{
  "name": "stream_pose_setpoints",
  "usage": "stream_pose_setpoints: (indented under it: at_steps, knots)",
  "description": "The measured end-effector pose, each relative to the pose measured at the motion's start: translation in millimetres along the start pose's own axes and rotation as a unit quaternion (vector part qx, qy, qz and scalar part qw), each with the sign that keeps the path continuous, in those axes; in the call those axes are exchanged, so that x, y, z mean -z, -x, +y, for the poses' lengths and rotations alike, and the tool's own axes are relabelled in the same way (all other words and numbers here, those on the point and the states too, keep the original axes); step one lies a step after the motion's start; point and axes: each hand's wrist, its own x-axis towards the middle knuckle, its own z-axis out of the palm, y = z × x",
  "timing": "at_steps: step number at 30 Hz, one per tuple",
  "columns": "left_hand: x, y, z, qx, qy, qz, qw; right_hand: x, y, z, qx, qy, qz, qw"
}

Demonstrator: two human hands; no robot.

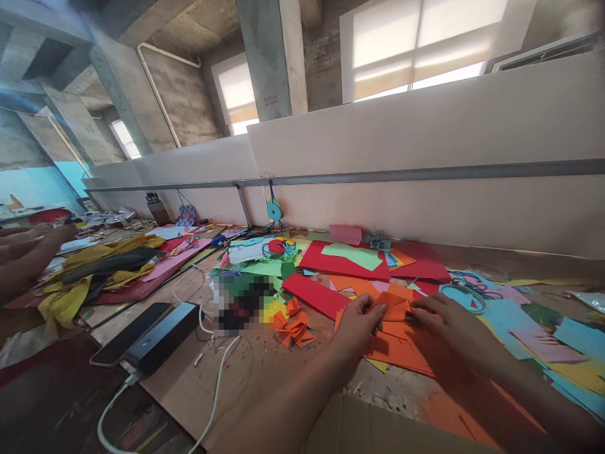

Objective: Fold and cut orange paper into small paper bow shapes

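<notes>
A small folded piece of orange paper (395, 306) is held up above the table. My left hand (355, 331) pinches its left side between thumb and fingers. At its right edge my right hand (449, 321) has its fingers closed on the paper, with the thumb mostly hidden. Beneath both hands lie larger orange sheets (401, 350). To the left of my left hand sits a small heap of folded orange paper pieces (293, 325). A red paper strip (314, 295) runs behind my left hand.
A power bank (163, 337) and a phone (132, 331) with a white cable (218, 378) lie at left. Blue paper sheets (510, 318) and coiled cord (466, 293) are at right. Another person's hand (35, 249) shows at far left, near yellow cloth (108, 252). A white partition (425, 139) stands behind.
</notes>
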Motion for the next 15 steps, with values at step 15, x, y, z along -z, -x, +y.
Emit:
stream_pose_setpoints:
  at_steps: [15]
  knots:
    - [-10.4,12,2,0.015,-0.018,0.017,1.0,-10,7,-35,-0.167,-0.401,-0.049,0.9]
